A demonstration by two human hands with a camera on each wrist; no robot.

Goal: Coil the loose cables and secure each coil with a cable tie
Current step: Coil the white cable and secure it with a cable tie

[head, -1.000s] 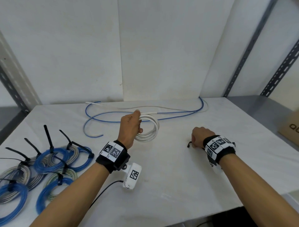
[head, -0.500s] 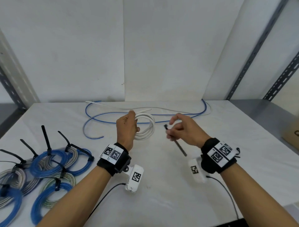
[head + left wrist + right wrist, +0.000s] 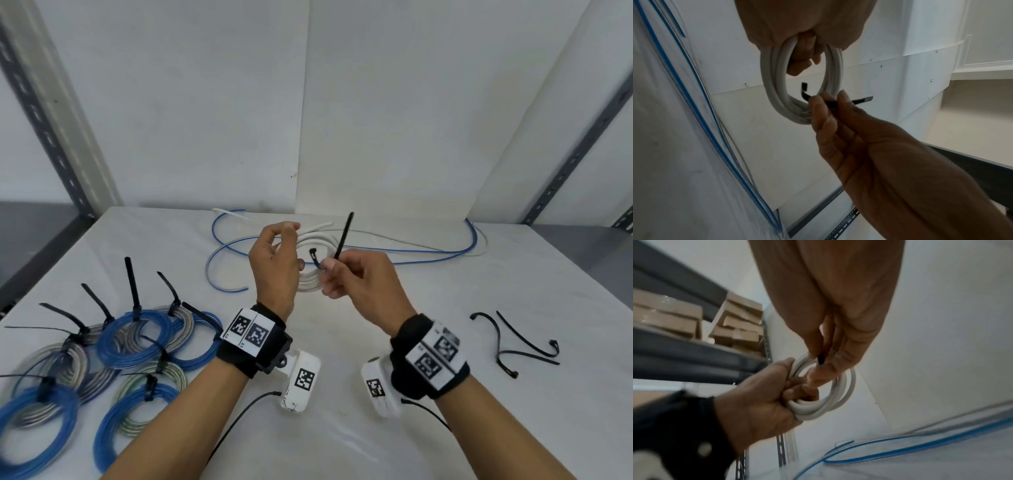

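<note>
My left hand (image 3: 289, 241) grips a coil of white cable (image 3: 310, 283) by its left side and holds it upright above the table. In the left wrist view the coil (image 3: 774, 97) hangs from my curled fingers (image 3: 803, 61). My right hand (image 3: 328, 270) pinches a black cable tie (image 3: 344, 236) at the coil's lower right edge. The tie's head (image 3: 804, 91) shows inside the coil's opening, and its tail (image 3: 863, 99) sticks out past my right fingers (image 3: 822, 110). In the right wrist view, the tie (image 3: 821, 359) shows only as a dark tip between finger and thumb.
A loose blue cable (image 3: 428, 262) and a thin white one lie across the back of the white table (image 3: 342, 428). Several tied blue and grey coils (image 3: 133, 339) sit at the left. Spare black ties (image 3: 513, 342) lie at the right. Cardboard boxes (image 3: 740, 327) stand on a side shelf.
My right hand picked a tie off the table at the right and carried it to the coil. My left hand lifted the coil and turned it upright.
</note>
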